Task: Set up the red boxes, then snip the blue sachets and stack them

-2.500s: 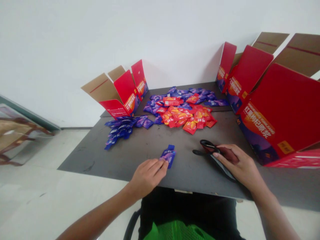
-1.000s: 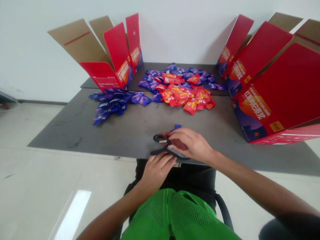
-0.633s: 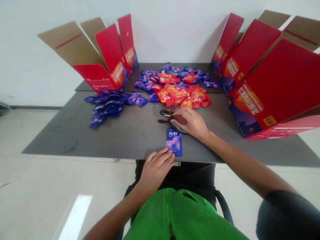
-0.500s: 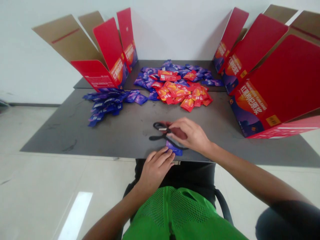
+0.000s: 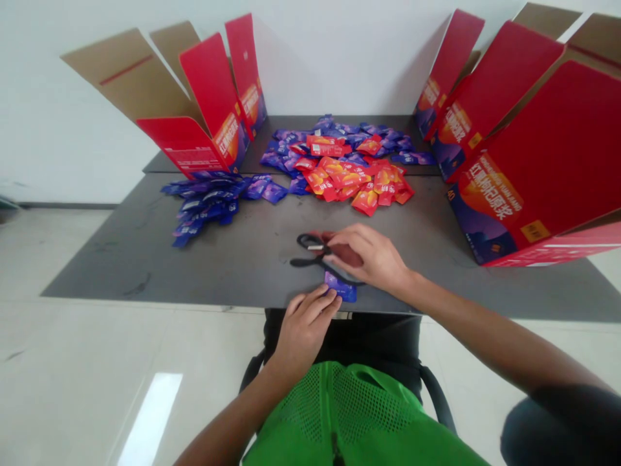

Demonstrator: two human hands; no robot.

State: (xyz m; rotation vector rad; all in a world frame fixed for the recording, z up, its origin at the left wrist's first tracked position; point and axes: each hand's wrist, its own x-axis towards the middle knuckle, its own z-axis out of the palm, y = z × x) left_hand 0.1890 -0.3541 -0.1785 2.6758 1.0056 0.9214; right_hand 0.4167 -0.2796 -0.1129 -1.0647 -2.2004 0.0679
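Observation:
One purple sachet (image 5: 340, 287) lies flat near the front edge of the dark grey table (image 5: 252, 259). My left hand (image 5: 305, 323) rests its fingertips on the sachet's near end, fingers straight and together. My right hand (image 5: 371, 255) covers the red handles of a pair of scissors (image 5: 310, 252); its fingers curl over them. The black scissor blades point left and lie across the sachet's far end, so most of the sachet is hidden.
A heap of red and purple sachets (image 5: 347, 165) sits mid-table, and a purple-only pile (image 5: 208, 197) lies left. An open red carton (image 5: 204, 123) stands at the back left. Several open red cartons (image 5: 524, 149) crowd the right side.
The view swung down and left. My left hand drew the purple sachet to the front edge. My right hand brought the scissors from the right over to the sachet.

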